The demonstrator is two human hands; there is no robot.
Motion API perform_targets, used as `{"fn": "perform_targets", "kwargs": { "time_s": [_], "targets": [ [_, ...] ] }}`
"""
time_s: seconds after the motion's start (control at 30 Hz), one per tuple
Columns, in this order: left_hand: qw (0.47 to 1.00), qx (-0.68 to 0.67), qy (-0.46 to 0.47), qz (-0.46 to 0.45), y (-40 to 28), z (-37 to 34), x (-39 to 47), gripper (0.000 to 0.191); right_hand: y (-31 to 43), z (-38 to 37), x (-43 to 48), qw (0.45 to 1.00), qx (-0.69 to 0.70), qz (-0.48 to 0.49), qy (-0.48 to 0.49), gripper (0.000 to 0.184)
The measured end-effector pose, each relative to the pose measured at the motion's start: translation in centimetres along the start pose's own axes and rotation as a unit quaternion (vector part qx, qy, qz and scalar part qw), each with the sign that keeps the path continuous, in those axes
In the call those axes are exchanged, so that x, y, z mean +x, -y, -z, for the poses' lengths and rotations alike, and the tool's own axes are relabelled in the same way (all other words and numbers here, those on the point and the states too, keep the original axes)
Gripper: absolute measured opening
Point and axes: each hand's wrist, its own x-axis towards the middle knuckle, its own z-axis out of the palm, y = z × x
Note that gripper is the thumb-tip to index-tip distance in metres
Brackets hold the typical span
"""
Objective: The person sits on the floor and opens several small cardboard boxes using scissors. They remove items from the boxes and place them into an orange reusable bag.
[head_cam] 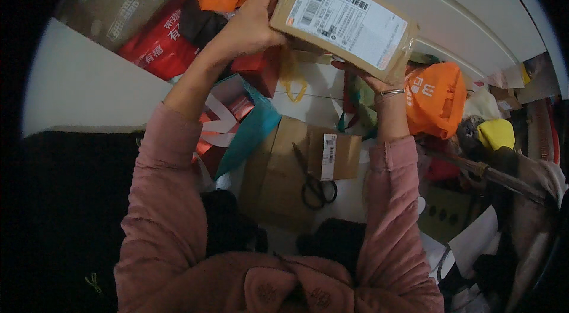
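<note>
Between both hands I hold up a cardboard parcel (346, 20), its printed shipping label facing me and clear tape along its right end. My left hand (253, 24) grips the left end, the thumb along the near side. Under the right end, my right hand (373, 77) supports the box from below, most of its fingers hidden; a bracelet circles that wrist. Below on the floor, black-handled scissors (318, 193) lie partly on a large flat cardboard piece (280, 157). A smaller labelled cardboard box (346, 157) rests beside their blades.
An open teal paper bag (249, 139) with red things stands at left, near a red box (262, 68) and a red bag (160, 51). Orange bags (438, 100) lie right and at the top. A pole (502, 177) juts in at right, below white drawer fronts (462, 6).
</note>
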Motion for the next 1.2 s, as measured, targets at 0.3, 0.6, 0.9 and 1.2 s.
{"fn": "perform_targets", "kwargs": {
  "time_s": [0.3, 0.6, 0.9, 1.2],
  "targets": [
    [0.943, -0.304, -0.096, 0.099, 1.3, -2.4, 1.3, 0.056, -2.8, 0.4, -0.4, 0.991, 0.089, -0.089, 0.051, 0.058],
    [0.923, -0.350, -0.131, 0.091, 0.0, -2.9, 1.5, 0.046, -4.8, 1.3, -0.1, 0.979, 0.168, -0.032, 0.113, 0.042],
    [0.956, -0.265, -0.092, 0.082, 0.1, -3.2, 1.2, 0.043, -7.3, 2.1, 0.2, 0.996, 0.016, -0.031, -0.080, 0.042],
    [0.965, -0.232, -0.097, 0.070, 0.5, -3.3, 1.1, 0.042, -7.6, 2.6, 0.6, 0.996, 0.029, -0.035, -0.080, 0.044]
  ]
}}
